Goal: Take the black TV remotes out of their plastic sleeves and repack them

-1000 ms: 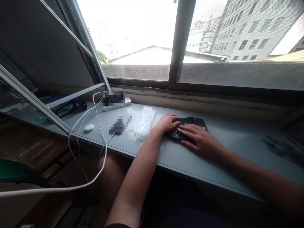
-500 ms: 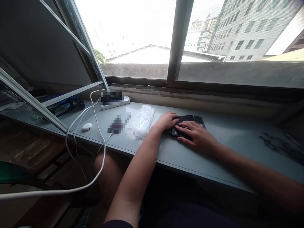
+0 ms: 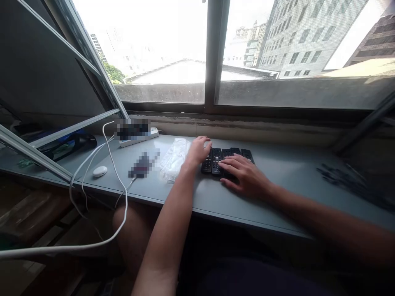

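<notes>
Desk (image 3: 286, 164) — remotes (image 3: 216, 160) (black, in row) partly under right hand (image 3: 247, 174).

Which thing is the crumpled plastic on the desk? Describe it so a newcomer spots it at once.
Find the long grey desk below the window. Left of the row of black remotes, beside the left hand, lies the plastic. Unlike the dark remotes and the smooth, round white disc, it is whitish, thin and crinkled.
</notes>
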{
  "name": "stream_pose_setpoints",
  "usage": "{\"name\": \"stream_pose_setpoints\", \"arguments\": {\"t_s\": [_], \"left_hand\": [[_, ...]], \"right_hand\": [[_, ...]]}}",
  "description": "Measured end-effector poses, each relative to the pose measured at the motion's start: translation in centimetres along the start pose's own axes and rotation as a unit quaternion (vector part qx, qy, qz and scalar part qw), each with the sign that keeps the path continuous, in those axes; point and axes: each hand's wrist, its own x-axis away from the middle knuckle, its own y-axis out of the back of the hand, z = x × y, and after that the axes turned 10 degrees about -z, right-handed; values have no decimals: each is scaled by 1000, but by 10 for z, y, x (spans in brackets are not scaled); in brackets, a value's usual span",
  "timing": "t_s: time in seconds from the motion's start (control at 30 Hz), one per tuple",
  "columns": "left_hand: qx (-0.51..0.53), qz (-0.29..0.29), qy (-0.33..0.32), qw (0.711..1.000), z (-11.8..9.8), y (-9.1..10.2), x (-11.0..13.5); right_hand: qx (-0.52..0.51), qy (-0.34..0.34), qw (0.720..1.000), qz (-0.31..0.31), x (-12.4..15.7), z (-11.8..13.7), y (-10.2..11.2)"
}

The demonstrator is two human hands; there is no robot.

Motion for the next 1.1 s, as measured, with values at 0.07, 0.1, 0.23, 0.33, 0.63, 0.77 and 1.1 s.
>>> {"name": "stream_pose_setpoints", "arguments": {"t_s": [0.07, 0.1, 0.23, 0.33, 0.63, 0.77, 1.1], "left_hand": [[-42, -37, 14, 998, 4, 6, 0], [-71, -52, 27, 996, 6, 9, 0], [-174, -53, 112, 977, 8, 21, 3], [-224, -36, 169, 959, 7, 27, 4], [-292, 31, 242, 925, 8, 29, 5], [-288, 46, 242, 925, 13, 30, 4], [-264, 40, 259, 928, 18, 28, 5]], "right_hand": [[-10, 6, 1000, -10, 0, 2, 1], [-17, 7, 1000, -14, 0, 3, 1], [-55, 17, 998, -24, 2, 1, 4], [-77, 24, 996, -30, 4, -3, 7], [-100, 47, 992, -54, 5, -7, 11], [-110, 53, 991, -59, 5, -8, 10], [-138, 46, 988, -55, 5, -7, 9]]}}
